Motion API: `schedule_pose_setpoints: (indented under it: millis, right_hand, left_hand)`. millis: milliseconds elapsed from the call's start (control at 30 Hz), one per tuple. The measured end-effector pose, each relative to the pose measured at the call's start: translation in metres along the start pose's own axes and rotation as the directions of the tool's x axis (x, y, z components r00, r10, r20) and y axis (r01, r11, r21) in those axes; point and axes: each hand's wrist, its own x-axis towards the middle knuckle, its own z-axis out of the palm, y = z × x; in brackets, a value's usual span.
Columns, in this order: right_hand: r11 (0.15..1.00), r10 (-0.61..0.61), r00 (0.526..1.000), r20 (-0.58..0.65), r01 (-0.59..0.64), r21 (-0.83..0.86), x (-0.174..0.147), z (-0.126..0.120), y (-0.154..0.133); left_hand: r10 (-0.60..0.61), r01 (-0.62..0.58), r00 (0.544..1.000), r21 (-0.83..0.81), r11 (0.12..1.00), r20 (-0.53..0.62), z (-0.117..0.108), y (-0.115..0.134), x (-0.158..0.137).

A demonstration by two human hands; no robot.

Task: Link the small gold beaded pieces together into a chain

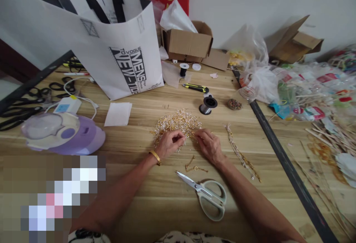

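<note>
A loose pile of gold and silver chain pieces (176, 120) lies mid-table. At its near edge my left hand (171, 141), a gold bangle (155, 157) on the wrist, pinches with thumb and forefinger. Opposite it, my right hand (208, 143) is closed too, its fingertips by the pile's right edge. Tiny bits show at both fingertips, too small to name. Below the hands rest a short gold chain with a ring (196, 168) and scissors (204, 195) with pale handles, blades partly apart. Right of my right hand lie gold and silver chain strands (240, 153).
Behind the pile stand a black wire spool (208, 106), a yellow-black utility knife (195, 87) and a beaded ball (234, 104). A tall white bag (122, 50) and cardboard box (189, 43) rise at the back. Left is a purple-white device (66, 132); right, plastic-bagged clutter (306, 87).
</note>
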Motion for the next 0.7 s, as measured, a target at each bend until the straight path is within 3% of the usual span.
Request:
schedule_pose_setpoints:
  millis: [700]
  right_hand:
    - [0.998,-0.061,0.996,0.066,0.059,0.025,-0.0022,0.0014,-0.0018]
  left_hand:
    - [-0.047,0.047,0.999,-0.011,0.999,-0.001,-0.0019,0.0031,-0.0001]
